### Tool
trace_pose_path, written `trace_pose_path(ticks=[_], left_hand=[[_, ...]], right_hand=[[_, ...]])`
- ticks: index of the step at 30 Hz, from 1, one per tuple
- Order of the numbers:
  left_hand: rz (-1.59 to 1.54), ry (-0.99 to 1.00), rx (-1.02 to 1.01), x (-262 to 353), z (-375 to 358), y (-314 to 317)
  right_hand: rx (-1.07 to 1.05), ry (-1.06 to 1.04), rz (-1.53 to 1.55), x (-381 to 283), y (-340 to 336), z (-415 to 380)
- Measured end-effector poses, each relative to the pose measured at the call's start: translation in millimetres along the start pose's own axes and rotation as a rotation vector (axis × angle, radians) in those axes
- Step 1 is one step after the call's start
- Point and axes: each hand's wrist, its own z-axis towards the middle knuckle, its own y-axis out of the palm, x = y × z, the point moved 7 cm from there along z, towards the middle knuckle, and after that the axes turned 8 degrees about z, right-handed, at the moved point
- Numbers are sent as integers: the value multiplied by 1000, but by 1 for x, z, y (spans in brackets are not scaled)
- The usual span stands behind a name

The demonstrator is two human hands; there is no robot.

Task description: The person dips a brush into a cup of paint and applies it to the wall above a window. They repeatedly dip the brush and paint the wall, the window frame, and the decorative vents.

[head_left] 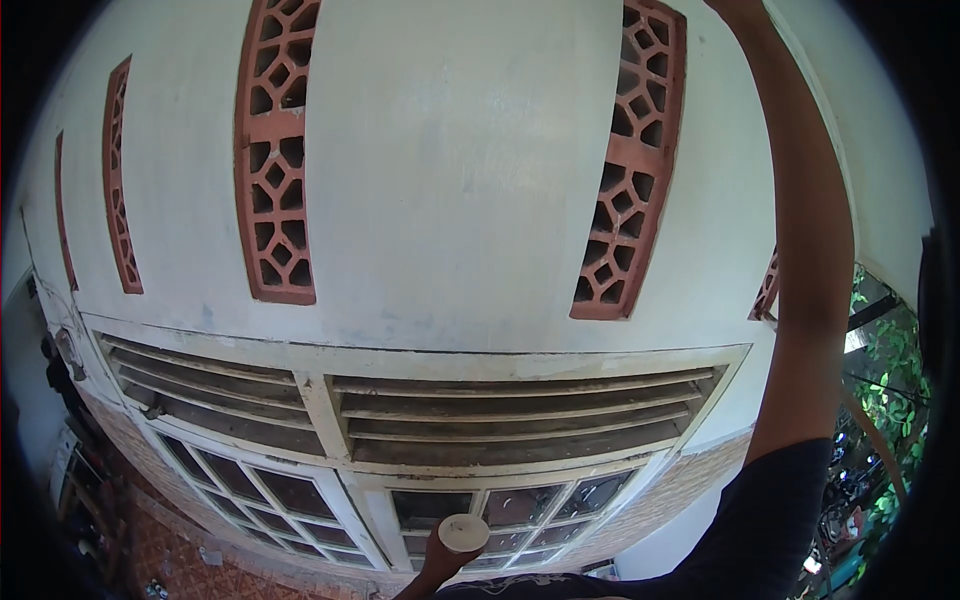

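Observation:
I face a pale plastered wall (470,180) seen from below. My right arm (810,250) is raised along the right side in a dark short sleeve, and its hand leaves the frame at the top edge. At the bottom centre my left hand (432,572) is only partly visible. It seems closed around a short object with a round white end (463,532), held up in front of the window. The fingers are hard to make out.
Red patterned vent blocks (278,150) are set in the wall. Below them are louvred slats (520,415) and glass window panes (290,492) in a cream frame. Green plants (890,370) stand at far right, and there are tiled floor and clutter at lower left.

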Motion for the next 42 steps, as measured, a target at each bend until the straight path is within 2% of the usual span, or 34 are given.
trace_pose_path(ticks=[3,4,8,9,10,13,15,19,21,22,24,26,29,31,34,36,40,42], left_hand=[[10,2,-6,-9,1,5],[36,0,-16,-10,1,8],[-10,15,-9,-2,-1,12],[-8,10,-16,-2,-3,13],[-6,5,-21,-3,-3,14],[-44,31,-42,-16,-1,20],[-25,34,-36,-11,-1,20],[31,36,-19,-1,-2,18],[22,45,-17,-1,1,20],[18,48,-26,-2,-1,21],[20,40,-24,1,-1,20],[17,33,-17,2,1,21],[-21,31,-21,-3,3,23],[-2,23,-25,-5,5,23],[47,44,20,-6,5,19],[10,30,12,-7,5,19],[-21,-13,3,-8,8,16],[-19,6,5,-12,10,18]], right_hand=[[-55,-232,-250,-22,21,1],[-94,-197,-300,-23,30,-4],[-305,-428,-506,-27,71,-55],[-294,-403,-496,-29,75,-69],[-314,-482,-577,-35,76,-81],[-244,-493,-476,-34,74,-116],[-291,-320,-276,-45,73,-141],[-333,-247,-172,-72,66,-175],[-295,158,214,-54,59,-180],[-294,164,215,-53,58,-179],[-259,328,458,-36,53,-170],[-312,375,487,-22,53,-155],[-300,427,337,15,48,-124],[-239,281,321,23,33,-86],[-100,245,266,29,6,-39],[-45,80,129,37,-13,-11],[18,-22,40,26,-15,6],[18,-196,-132,13,-4,-6]])
